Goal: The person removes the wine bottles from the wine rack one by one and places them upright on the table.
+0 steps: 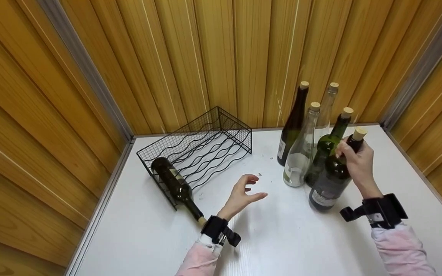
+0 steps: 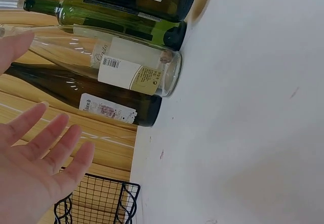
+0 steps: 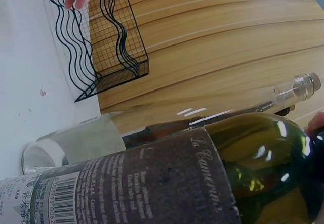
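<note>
My right hand (image 1: pixel 360 165) grips a dark green wine bottle (image 1: pixel 327 188) around its neck, just below the cork. The bottle leans a little, its base close to the white table. Its grey label and barcode fill the lower part of the right wrist view. My left hand (image 1: pixel 241 196) is in the air over the middle of the table, fingers loosely curved and thumb apart, holding nothing. Left of it, a black wire wine rack (image 1: pixel 196 132) carries one dark bottle (image 1: pixel 173 182) lying at its near left end, the neck pointing toward my left wrist.
Beside the held bottle several corked bottles stand upright: a green one (image 1: pixel 318 157), a clear one (image 1: pixel 299 161), a slim brown one (image 1: pixel 294 126) and another clear one (image 1: pixel 325 111) behind. Wood-patterned walls (image 1: pixel 251 57) enclose the white table (image 1: pixel 274 237).
</note>
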`<state>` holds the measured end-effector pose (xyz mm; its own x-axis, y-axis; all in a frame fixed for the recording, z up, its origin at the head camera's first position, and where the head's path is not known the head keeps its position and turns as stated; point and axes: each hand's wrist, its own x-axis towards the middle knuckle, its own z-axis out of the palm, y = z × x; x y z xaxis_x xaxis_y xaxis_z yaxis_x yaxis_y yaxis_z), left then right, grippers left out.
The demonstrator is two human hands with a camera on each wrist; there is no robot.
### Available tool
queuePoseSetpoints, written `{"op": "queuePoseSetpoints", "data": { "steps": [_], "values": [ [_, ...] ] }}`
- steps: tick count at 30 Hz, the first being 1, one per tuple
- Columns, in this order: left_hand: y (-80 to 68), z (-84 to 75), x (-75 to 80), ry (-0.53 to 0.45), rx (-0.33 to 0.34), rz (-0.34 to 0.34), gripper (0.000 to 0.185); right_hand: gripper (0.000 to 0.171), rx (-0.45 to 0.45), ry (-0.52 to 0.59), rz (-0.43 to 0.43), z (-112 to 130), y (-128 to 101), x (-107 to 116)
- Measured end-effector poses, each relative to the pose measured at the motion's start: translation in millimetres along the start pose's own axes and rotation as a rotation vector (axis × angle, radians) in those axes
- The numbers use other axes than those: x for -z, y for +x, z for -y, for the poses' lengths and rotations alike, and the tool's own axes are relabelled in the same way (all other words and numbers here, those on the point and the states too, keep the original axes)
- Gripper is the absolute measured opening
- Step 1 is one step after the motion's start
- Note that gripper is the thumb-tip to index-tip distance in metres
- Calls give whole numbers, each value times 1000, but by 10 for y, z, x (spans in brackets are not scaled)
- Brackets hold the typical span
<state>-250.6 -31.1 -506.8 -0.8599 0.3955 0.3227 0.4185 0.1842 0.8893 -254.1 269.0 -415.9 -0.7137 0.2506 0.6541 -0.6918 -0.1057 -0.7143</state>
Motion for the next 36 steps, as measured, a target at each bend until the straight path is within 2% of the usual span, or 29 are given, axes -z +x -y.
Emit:
{"op": "queuePoseSetpoints", "data": {
  "steps": [2,5,15,22,29,36],
  "values": [
    [-18,-105,15,-8,-8,1,48,7,-4,4,-5,37,1,-13],
    [-19,-121,15,-8,0,3,47,7,-5,13,-20,19,10,11],
    [-29,-98,17,-29,20,8,42,8,-37,61,-41,-48,9,78],
    [-16,-113,21,-38,11,20,43,10,-44,-3,-42,-59,-2,116],
    [-13,-127,9,-33,10,10,43,6,-62,10,-39,-56,-8,116],
    [2,-112,-1,-34,14,5,41,9,-88,-12,-59,-51,-32,113]
  ]
}}
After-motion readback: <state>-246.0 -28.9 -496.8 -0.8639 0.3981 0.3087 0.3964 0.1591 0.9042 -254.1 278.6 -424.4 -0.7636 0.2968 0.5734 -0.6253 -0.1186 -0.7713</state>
